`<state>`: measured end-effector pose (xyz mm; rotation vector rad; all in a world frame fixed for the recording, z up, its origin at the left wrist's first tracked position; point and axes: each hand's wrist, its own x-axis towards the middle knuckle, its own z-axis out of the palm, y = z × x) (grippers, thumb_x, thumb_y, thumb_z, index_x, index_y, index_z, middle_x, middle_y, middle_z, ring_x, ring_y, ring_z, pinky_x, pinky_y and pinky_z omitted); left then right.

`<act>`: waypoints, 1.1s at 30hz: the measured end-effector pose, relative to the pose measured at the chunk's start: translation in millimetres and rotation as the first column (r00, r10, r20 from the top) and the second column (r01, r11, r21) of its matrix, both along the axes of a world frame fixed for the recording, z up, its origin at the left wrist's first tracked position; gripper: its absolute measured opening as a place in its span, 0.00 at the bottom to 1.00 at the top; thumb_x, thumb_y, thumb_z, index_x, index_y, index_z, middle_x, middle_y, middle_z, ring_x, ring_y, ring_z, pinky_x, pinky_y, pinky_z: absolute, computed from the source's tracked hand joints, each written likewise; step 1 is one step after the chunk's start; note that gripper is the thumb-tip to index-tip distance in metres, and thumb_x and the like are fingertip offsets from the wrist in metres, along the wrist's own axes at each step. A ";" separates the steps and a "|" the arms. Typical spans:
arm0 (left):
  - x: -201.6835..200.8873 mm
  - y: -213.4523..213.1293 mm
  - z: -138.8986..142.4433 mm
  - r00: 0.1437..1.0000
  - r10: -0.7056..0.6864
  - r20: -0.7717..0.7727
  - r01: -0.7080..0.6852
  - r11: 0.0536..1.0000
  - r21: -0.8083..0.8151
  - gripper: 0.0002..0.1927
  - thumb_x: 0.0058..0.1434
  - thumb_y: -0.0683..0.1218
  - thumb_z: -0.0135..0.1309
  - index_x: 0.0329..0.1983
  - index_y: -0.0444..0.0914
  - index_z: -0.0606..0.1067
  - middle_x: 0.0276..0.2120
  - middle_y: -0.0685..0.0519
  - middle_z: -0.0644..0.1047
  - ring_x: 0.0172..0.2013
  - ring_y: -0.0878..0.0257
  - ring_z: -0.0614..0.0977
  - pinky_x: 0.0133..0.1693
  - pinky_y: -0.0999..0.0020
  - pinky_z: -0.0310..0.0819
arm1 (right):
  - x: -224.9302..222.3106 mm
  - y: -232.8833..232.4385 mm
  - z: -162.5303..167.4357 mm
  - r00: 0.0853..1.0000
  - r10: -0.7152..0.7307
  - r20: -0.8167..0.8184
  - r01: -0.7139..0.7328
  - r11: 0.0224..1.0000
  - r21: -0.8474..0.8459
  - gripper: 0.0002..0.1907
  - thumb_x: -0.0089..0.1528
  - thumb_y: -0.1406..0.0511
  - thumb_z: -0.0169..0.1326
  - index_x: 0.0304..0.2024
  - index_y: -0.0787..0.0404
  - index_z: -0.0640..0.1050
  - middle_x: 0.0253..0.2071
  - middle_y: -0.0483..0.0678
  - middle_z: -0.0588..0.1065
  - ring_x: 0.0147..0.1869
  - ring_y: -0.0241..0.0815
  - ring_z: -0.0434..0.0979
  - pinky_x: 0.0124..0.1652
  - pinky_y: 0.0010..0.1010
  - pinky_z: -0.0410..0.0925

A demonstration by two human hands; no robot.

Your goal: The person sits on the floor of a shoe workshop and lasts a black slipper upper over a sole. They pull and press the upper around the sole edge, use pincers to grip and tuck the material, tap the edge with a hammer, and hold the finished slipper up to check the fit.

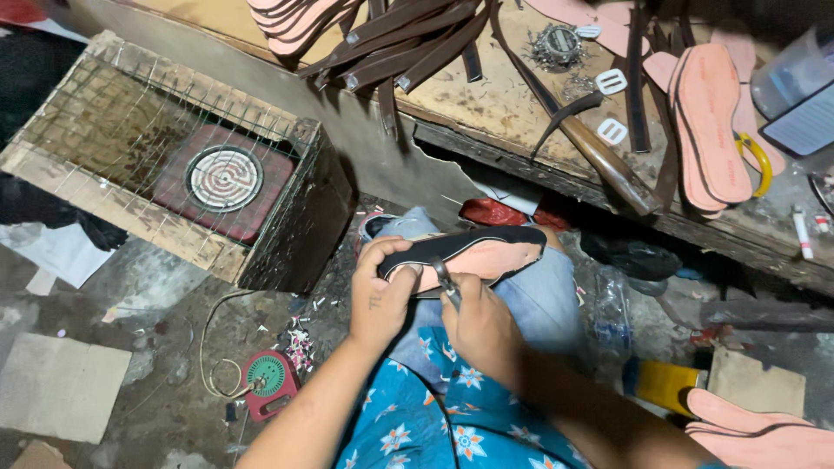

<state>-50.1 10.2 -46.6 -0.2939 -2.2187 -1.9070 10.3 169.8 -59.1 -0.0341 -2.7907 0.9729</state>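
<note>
My left hand (pixel 382 295) grips the near end of a shoe sole (pixel 486 254), pink on its face with a black rim, held level over my knee. My right hand (pixel 478 326) holds a pair of scissors (pixel 446 283) whose blades meet the sole's lower edge just right of my left thumb. Both hands sit close together above my lap, which is covered by a blue flowered shirt and jeans.
A wooden crate (pixel 165 165) topped with wire mesh holds a round electric heater (pixel 224 178) at left. A workbench (pixel 512 104) across the top carries black straps (pixel 408 43), pink insoles (pixel 712 122), buckles and a hammer (pixel 599 156). More pink soles (pixel 756 434) lie at lower right.
</note>
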 end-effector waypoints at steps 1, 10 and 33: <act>1.9 -1.8 -3.2 1.000 0.025 -0.006 -0.025 1.000 0.006 0.16 0.56 0.40 0.58 0.48 0.36 0.75 0.54 0.41 0.75 0.57 0.49 0.77 0.63 0.60 0.67 | -3.4 0.4 -7.8 1.000 0.018 -0.004 -0.018 1.000 0.015 0.15 0.61 0.62 0.56 0.47 0.62 0.71 0.38 0.61 0.77 0.42 0.65 0.77 0.41 0.54 0.68; 7.3 -10.4 11.3 0.960 -0.182 -0.211 0.021 0.803 -0.596 0.25 0.53 0.41 0.58 0.57 0.43 0.77 0.61 0.44 0.73 0.64 0.34 0.67 0.62 0.45 0.59 | -1.8 28.2 -5.0 0.947 0.306 0.095 -0.310 0.951 0.024 0.26 0.60 0.68 0.51 0.61 0.67 0.66 0.49 0.64 0.75 0.52 0.65 0.75 0.50 0.49 0.68; 4.2 -15.3 11.0 0.949 -0.237 -0.208 0.112 0.870 -0.480 0.27 0.50 0.38 0.56 0.56 0.42 0.78 0.58 0.45 0.75 0.62 0.40 0.72 0.63 0.51 0.69 | 11.9 29.8 53.9 0.875 0.365 0.317 -0.371 0.928 -0.042 0.20 0.61 0.67 0.51 0.55 0.68 0.68 0.35 0.65 0.76 0.41 0.65 0.78 0.40 0.51 0.69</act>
